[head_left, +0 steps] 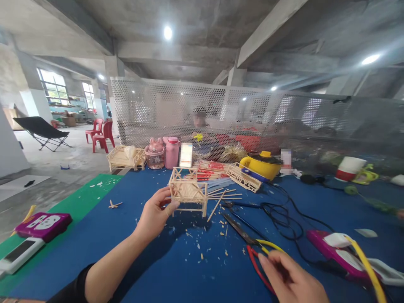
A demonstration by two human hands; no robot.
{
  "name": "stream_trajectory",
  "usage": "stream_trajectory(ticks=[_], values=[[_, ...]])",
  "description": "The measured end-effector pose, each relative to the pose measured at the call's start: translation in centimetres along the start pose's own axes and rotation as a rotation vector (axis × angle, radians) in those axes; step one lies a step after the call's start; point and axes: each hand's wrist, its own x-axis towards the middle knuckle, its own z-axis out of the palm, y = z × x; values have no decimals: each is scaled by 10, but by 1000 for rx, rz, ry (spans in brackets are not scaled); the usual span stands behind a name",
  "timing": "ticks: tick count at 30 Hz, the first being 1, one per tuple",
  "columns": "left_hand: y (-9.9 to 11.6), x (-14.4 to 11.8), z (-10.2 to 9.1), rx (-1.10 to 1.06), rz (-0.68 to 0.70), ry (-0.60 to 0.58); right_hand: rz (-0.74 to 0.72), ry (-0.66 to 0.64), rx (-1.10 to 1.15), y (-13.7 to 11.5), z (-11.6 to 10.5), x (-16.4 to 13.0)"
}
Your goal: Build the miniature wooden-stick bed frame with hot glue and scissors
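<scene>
My left hand [158,210] grips the left side of a small bench-like model made of thin wooden sticks [189,191], tilted a little above the blue table. The thumb is at its front, and the other fingers are partly hidden behind it. Low on the right, my right hand [292,275] has its fingers curled at the red and yellow handles of a pair of scissors [241,231]. The scissors' dark blades point away to the left. Loose wooden sticks [216,206] lie just right of the model. Beside them rests a dark tool with two blue handles [243,219].
More stick models stand at the back left [126,159] and centre right [243,177]. A pink bottle [172,153], yellow pot [263,164] and perforated screen [170,105] line the back. Black cables [280,214] and a purple power strip [334,254] lie right; another purple block [44,225] sits left.
</scene>
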Motion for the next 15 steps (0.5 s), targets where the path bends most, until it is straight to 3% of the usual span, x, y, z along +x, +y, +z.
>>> stream_trajectory(ticks=[6, 10, 15], values=[[-4, -1, -1, 62, -78, 74, 43, -137, -235, 25, -8, 87], [-2, -3, 1, 29, -118, 75, -8, -285, -411, 33, 2, 145], [1, -8, 9, -70, -185, 27, 62, -99, -498, 54, 30, 210]])
